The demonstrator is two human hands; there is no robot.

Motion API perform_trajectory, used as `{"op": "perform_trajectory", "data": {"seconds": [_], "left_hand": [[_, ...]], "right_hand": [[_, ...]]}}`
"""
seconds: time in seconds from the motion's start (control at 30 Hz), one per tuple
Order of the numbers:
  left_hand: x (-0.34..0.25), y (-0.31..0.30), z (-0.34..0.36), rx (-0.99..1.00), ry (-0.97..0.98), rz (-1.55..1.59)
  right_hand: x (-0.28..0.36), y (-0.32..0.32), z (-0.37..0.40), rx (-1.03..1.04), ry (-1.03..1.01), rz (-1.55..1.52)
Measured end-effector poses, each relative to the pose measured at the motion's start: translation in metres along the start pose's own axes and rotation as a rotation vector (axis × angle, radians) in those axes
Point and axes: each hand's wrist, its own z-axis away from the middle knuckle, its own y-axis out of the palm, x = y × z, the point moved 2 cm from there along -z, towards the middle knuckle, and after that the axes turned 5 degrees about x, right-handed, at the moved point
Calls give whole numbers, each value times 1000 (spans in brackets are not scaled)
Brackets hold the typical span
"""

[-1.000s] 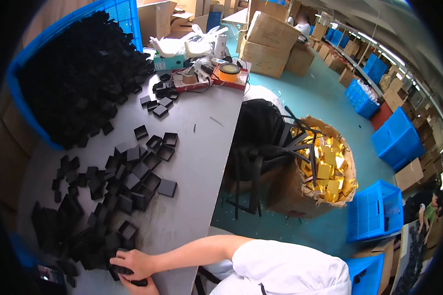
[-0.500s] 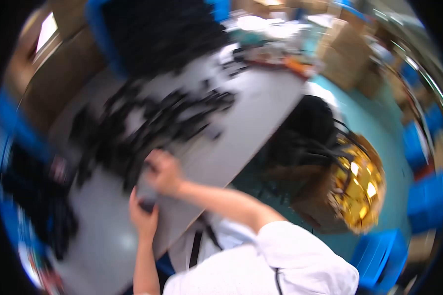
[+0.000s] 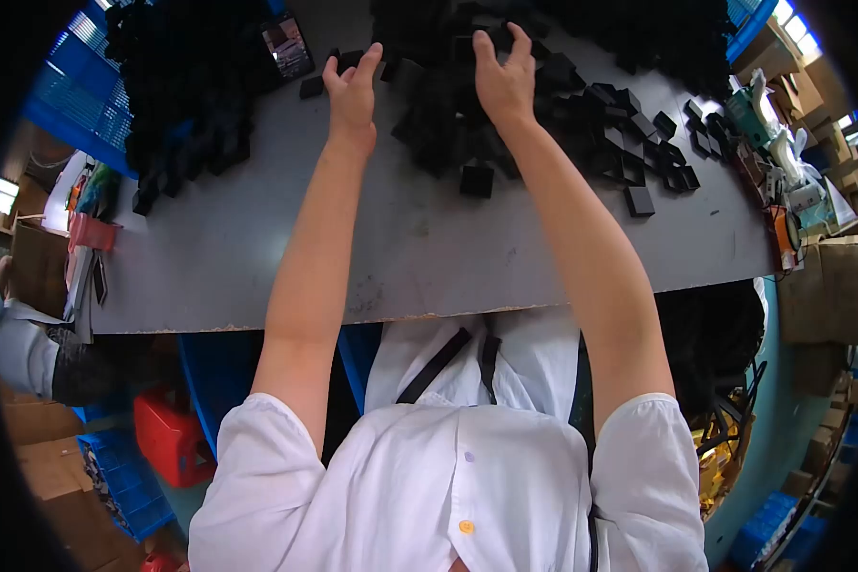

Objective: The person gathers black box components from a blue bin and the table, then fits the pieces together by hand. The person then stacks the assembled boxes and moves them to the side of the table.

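Note:
My left hand (image 3: 353, 103) is stretched out over the far part of the grey table, with its thumb and fingers curved around a small black box (image 3: 351, 61). My right hand (image 3: 505, 88) reaches into a heap of small black square boxes (image 3: 439, 129); its thumb and forefinger are spread apart, and I make out nothing held between them. Some boxes in the heap show hollow, open sides. One black box (image 3: 477, 181) lies on the near side of the heap, between my forearms.
A phone (image 3: 286, 46) with a lit screen leans at another black pile (image 3: 191, 124) on the left. Blue crates (image 3: 76, 86) stand beyond it. Cables and small goods line the right table edge. A red container (image 3: 170, 437) is below the table's near edge (image 3: 353, 322).
My view has swung round to face the table squarely. My hands, earlier close together around a dark piece near the table edge, are now apart and stretched far forward.

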Motion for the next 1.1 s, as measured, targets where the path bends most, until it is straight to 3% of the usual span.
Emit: {"op": "perform_trajectory", "data": {"seconds": [0.17, 0.23, 0.3, 0.37, 0.43, 0.5, 0.57, 0.67, 0.77, 0.83, 0.9, 0.97, 1.03, 1.1], "left_hand": [[52, -27, 1, 18, 9, -190], [65, -30, -6, 18, -25, -236], [64, -29, -17, 40, 105, -307], [59, -24, -30, 64, 124, -354], [57, -19, -56, 90, 64, -450], [65, -18, -81, 113, 55, -458], [74, -15, -94, 171, -104, -402], [84, -6, -104, 201, -192, -354], [81, 3, -104, 243, -217, -302], [82, 3, -112, 274, -234, -238], [78, 7, -114, 389, -200, -258], [76, 12, -111, 304, -181, -243], [75, 12, -110, 441, -163, -220], [77, 13, -105, 422, -96, -213]], "right_hand": [[-57, -27, 36, 65, 87, 144], [-68, -26, 35, -14, -3, 238], [-64, -25, 27, -120, -294, 444], [-59, -16, 9, -89, -280, 404], [-55, 0, -17, 50, -346, 427], [-63, 27, -41, 186, -266, 481], [-61, 51, -61, 408, -22, 596], [-64, 73, -82, 722, 261, 819], [-81, 85, -83, 664, 126, 992], [-85, 85, -88, 726, 142, 932], [-83, 76, -94, 925, 174, 798], [-85, 70, -100, 996, 95, 753], [-91, 67, -102, 1067, 58, 659], [-96, 63, -103, 1159, 21, 525]]}}
